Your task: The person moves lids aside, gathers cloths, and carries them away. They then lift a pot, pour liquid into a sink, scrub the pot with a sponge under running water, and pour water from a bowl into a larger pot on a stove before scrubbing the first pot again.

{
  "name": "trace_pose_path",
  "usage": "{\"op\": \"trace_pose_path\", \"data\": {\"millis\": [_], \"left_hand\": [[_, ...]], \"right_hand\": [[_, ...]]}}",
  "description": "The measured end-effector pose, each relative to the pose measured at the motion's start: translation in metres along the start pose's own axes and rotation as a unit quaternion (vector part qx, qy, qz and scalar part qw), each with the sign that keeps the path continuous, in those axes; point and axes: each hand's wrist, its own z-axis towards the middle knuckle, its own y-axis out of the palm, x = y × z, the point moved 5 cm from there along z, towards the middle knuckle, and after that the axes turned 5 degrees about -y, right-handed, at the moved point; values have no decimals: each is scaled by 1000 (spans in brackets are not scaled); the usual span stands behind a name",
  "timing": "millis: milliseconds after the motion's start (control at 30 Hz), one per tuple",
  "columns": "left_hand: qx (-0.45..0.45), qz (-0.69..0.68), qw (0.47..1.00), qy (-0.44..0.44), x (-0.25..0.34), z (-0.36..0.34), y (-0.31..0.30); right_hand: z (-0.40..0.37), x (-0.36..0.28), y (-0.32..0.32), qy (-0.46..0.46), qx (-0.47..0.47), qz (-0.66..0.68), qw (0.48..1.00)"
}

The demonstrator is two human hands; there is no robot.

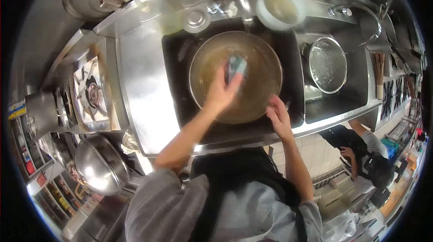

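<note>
Wide round metal pan (259,75): lies in the dark left-hand sink basin (178,75) and fills most of it; its inside is brownish and wet.
Blue-green sponge (236,67): pressed against the inside of the pan, a little above its middle.
Left hand (219,93): reaches into the pan with its fingers closed around the sponge; the bare forearm crosses the near rim.
Right hand (278,116): clasps the near right rim of the pan, fingers curled over the edge.
Curved steel tap (243,5): stands behind the basin, its spout above the far rim of the pan.
White round plastic tub (279,5): sits on the back ledge just right of the tap, with cloudy liquid inside.
Small steel saucepan (328,64): rests in the right-hand basin (356,79), apart from the pan, its long handle pointing up and right.
Stainless steel counter (140,84): adjoins the left basin on its left side.
Gas burner (92,93): set beyond the counter, further left.
Large steel bowl (101,165): lower left, near the left elbow.
Another person (361,147): in dark and grey clothing at lower right, well apart from the sink.
</note>
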Motion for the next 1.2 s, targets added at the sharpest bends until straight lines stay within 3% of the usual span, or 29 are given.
{"op": "trace_pose_path", "data": {"millis": [100,133,200,333,367,400,433,467,533,600,633,767,833,867,933,1033,1133,1200], "left_hand": [[3,15,998,61,-12,-36,8],[2,77,991,110,-29,-42,13],[-99,93,985,106,-34,-49,23],[-247,373,893,41,-7,-19,-39],[36,331,924,189,-30,4,-64],[78,313,938,123,11,23,-94],[159,262,937,170,4,51,-122],[208,311,916,142,-13,82,-140],[219,407,877,133,-42,122,-153],[170,419,889,73,-64,150,-156],[146,398,906,0,-72,153,-153],[90,438,893,-55,-81,146,-143],[40,493,863,-108,-87,139,-151],[44,509,855,-95,-88,138,-151],[53,542,835,-79,-93,137,-146],[61,440,895,-41,-109,135,-147],[3,470,867,-166,-113,130,-149],[75,464,877,-96,-107,120,-148]], "right_hand": [[35,-53,61,44,-39,128,990],[47,-71,76,61,-64,113,990],[77,-57,111,27,-57,280,958],[105,-50,125,101,-41,245,963],[104,-66,129,120,-29,238,963],[108,-72,128,125,-27,211,969],[115,-68,121,123,-22,223,967],[124,-65,117,121,-19,236,964],[151,-71,107,68,4,186,980],[171,-78,85,-5,34,96,995],[184,-85,82,-52,37,33,997],[220,-121,78,-170,-3,-227,959],[240,-109,84,-80,-38,-275,957],[252,-100,92,-38,-62,-296,952],[264,-69,110,-80,-101,-315,940],[256,-18,120,-136,-111,-356,918],[233,43,111,-32,-151,-324,933],[221,66,99,-41,-146,-359,921]]}}
